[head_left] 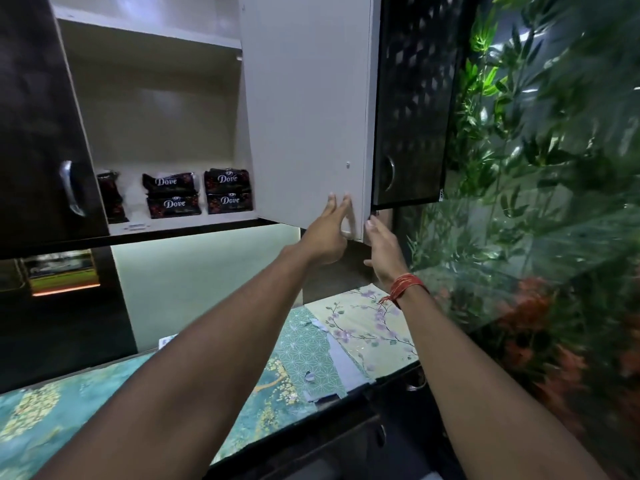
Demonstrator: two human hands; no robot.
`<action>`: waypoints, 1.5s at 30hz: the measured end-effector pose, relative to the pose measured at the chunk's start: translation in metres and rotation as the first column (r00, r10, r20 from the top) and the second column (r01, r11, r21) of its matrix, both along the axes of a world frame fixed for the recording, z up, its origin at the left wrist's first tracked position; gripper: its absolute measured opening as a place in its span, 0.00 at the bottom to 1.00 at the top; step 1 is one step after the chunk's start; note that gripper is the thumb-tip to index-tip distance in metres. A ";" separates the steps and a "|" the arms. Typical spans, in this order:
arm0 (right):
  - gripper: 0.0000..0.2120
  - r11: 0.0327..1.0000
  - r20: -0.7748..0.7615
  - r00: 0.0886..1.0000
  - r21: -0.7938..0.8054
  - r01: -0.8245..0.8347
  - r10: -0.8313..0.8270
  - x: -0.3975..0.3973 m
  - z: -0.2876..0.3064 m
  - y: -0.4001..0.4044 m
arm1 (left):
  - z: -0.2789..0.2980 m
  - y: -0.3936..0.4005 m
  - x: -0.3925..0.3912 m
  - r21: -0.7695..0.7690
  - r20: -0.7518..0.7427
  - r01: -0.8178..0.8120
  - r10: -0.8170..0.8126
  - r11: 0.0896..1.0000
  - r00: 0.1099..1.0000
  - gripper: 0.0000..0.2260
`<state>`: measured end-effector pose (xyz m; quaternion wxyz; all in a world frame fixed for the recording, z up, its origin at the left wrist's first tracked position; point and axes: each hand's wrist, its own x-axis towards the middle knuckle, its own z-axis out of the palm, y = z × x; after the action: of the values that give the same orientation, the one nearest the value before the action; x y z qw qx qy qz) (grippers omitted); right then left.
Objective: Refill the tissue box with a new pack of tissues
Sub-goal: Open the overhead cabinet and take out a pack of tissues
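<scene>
Several black tissue packs labelled Dove (173, 195) lie stacked in pairs on the bottom shelf of an open overhead cabinet, with more packs (227, 190) to their right. The cabinet door (304, 116) stands swung out, its white inner face toward me. My left hand (327, 237) lies flat against the door's lower corner, fingers straight and pointing up. My right hand (382, 251), a red thread on its wrist, touches the door's outer lower edge with its fingers extended. Neither hand holds a pack. No tissue box is in view.
A closed dark cabinet door with a metal handle (41, 133) flanks the opening on the left, another dark door (412, 116) on the right. Below is a counter covered in floral patterned sheets (367, 323). A glass panel with green plants (536, 202) fills the right side.
</scene>
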<state>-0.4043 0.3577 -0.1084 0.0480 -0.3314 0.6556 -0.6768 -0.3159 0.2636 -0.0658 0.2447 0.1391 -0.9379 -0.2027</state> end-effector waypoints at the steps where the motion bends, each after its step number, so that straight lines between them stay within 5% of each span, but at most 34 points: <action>1: 0.24 1.000 0.002 1.000 -0.005 -0.001 0.001 -0.003 0.000 0.000 | 0.000 -0.001 -0.003 -0.009 0.006 -0.006 0.006 1.000 1.000 0.40; 5: 0.23 1.000 0.009 1.000 -0.028 0.004 -0.004 -0.008 -0.005 -0.004 | -0.005 -0.005 -0.009 -0.006 -0.016 -0.006 0.006 1.000 1.000 0.40; 7: 0.20 0.989 -0.047 0.990 -0.077 0.130 -0.133 -0.003 -0.003 -0.004 | -0.009 -0.009 -0.011 0.037 -0.091 0.002 0.001 0.999 0.996 0.39; 10: 0.16 0.832 -0.217 0.833 -0.370 0.412 -0.509 0.015 0.008 -0.005 | -0.012 -0.014 -0.006 0.131 -0.219 0.052 -0.022 0.990 0.975 0.37; 12: 0.12 0.773 -0.339 0.743 -0.520 0.364 -0.577 0.036 0.020 -0.017 | -0.011 -0.028 0.002 0.181 -0.274 0.057 -0.005 0.982 0.962 0.35; 14: 0.10 0.817 -0.448 0.739 -0.527 0.235 -0.502 0.060 0.034 -0.039 | -0.009 -0.051 0.018 0.206 -0.316 0.012 0.055 0.978 0.947 0.33; 18: 0.11 0.948 -0.408 0.898 -0.318 0.029 -0.165 0.101 0.049 -0.110 | -0.001 -0.108 0.081 0.272 -0.412 -0.200 0.301 0.941 0.860 0.27; 26: 0.15 0.938 -0.290 0.903 -0.040 -0.344 0.319 0.183 0.059 -0.271 | 0.015 -0.230 0.240 0.421 -0.582 -0.627 0.725 0.656 0.368 0.16; 28: 0.16 0.909 -0.250 0.878 0.026 -0.416 0.409 0.203 0.068 -0.311 | 0.018 -0.257 0.262 0.443 -0.530 -0.628 0.752 0.640 0.393 0.20; 36: 0.13 0.810 -0.017 0.810 0.040 -0.585 0.586 0.254 0.087 -0.414 | 0.029 -0.326 0.278 0.413 -0.351 -0.400 0.549 0.818 0.759 0.26; 41: 0.11 0.742 0.196 0.716 -0.152 -0.653 0.670 0.257 0.085 -0.420 | 0.030 -0.334 0.267 0.496 -0.276 -0.381 0.557 0.781 0.783 0.27; 45: 0.16 0.746 0.215 0.715 -0.240 -0.621 0.665 0.260 0.073 -0.410 | 0.021 -0.316 0.266 0.493 -0.385 -0.417 0.621 0.764 0.683 0.22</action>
<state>-0.1442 -0.0520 -0.0359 0.3501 -0.4400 0.4315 -0.7054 -0.0498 -0.0525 -0.0450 0.5095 0.3860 -0.6973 -0.3243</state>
